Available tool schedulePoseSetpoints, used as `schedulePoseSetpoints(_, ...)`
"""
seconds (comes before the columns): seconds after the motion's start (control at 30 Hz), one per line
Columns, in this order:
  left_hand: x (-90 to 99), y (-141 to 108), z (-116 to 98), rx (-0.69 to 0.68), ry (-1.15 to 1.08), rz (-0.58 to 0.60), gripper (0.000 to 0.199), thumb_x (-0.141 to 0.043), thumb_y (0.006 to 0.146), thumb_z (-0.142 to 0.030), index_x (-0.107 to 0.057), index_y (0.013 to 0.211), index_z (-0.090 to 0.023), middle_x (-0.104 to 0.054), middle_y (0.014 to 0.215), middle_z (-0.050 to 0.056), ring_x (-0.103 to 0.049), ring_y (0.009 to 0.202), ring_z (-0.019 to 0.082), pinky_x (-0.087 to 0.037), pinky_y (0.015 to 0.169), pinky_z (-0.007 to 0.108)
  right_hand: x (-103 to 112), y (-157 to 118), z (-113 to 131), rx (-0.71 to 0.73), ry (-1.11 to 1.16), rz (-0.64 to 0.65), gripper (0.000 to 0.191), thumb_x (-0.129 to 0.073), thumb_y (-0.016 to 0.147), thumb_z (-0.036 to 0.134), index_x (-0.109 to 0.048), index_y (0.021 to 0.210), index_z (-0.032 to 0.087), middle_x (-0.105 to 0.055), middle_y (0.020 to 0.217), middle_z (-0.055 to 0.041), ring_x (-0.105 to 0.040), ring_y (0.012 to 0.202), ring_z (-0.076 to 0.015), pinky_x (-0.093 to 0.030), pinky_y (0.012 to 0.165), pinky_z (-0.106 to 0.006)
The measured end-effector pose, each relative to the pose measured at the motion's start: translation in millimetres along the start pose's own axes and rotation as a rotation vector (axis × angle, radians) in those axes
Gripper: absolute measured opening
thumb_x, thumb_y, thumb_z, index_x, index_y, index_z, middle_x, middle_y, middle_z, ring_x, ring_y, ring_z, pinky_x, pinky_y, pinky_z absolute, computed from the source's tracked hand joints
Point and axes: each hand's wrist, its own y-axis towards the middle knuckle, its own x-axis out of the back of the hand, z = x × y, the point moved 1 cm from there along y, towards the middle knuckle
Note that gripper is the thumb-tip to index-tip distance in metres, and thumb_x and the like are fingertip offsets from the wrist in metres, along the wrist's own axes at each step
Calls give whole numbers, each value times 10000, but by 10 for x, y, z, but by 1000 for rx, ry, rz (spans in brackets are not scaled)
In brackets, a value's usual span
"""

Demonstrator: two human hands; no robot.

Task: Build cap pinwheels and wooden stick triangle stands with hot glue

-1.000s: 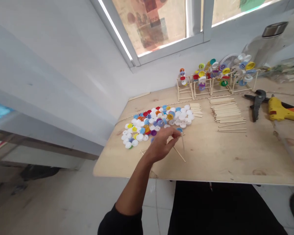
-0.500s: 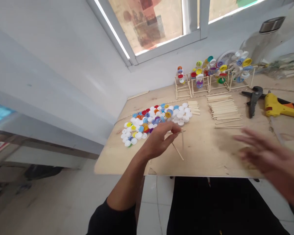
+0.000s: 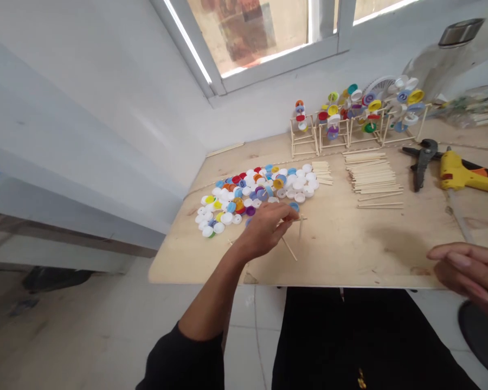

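Observation:
My left hand (image 3: pixel 268 228) is closed on a small assembly of thin wooden sticks (image 3: pixel 289 249) in front of the bottle caps. One stick slants down toward the front edge and another stands near my fingertips; the rest is hidden by the hand. At the right edge, my right hand (image 3: pixel 469 271) hovers above the table with its fingers close together, partly cut off by the frame. Whether anything small is between them cannot be made out. Behind my left hand lies a spread of coloured and white bottle caps (image 3: pixel 248 189).
Stick frames with cap wheels (image 3: pixel 333 124) stand along the wall. Loose sticks (image 3: pixel 374 176) are stacked before them. At right lie black-handled cutters (image 3: pixel 425 162), a yellow glue gun (image 3: pixel 453 172) and a bag of sticks (image 3: pixel 482 111). A large clear bottle (image 3: pixel 435 70) stands behind.
My right hand has moved right, away from the sticks, and its fingers have drawn together. My left hand keeps its hold on the sticks. The view has shifted slightly.

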Motion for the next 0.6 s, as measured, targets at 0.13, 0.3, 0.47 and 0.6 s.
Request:
schedulePoseSetpoints(0.13,-88,2,10,-1,13,16,161,-448,845,-90,-570,855,-195,-661,856,31,-578,828,167,-416,825,352,-304,-260,-94,-194,20,324,363,-583,762,575,-722,842,249,-495,487,-12,-440,475,-121,-347,492,-291)
schedulePoseSetpoints(0.3,-112,-29,-11,2,17,36,168,-445,850,-77,-569,860,-190,-658,851,26,-566,811,160,-403,825,347,-1128,-378,-471,-307,110,643,431,-566,809,503,-630,1097,189,-631,763,-22,-491,567,-108,-398,593,-284)
schedulePoseSetpoints(0.47,-186,-35,-25,0,52,75,186,-443,840,-67,-575,871,-194,-669,883,30,-566,831,166,-389,834,353,-1381,-225,-481,-317,349,583,385,-621,776,495,-609,965,159,-593,831,-29,-473,625,-101,-385,622,-275)
schedulePoseSetpoints(0.6,-257,-8,-12,-16,85,98,183,-428,852,-84,-574,874,-192,-673,905,35,-580,831,167,-382,838,353,-1531,-174,-324,-366,421,650,407,-565,802,557,-614,855,157,-551,689,5,-431,576,-89,-337,593,-260)
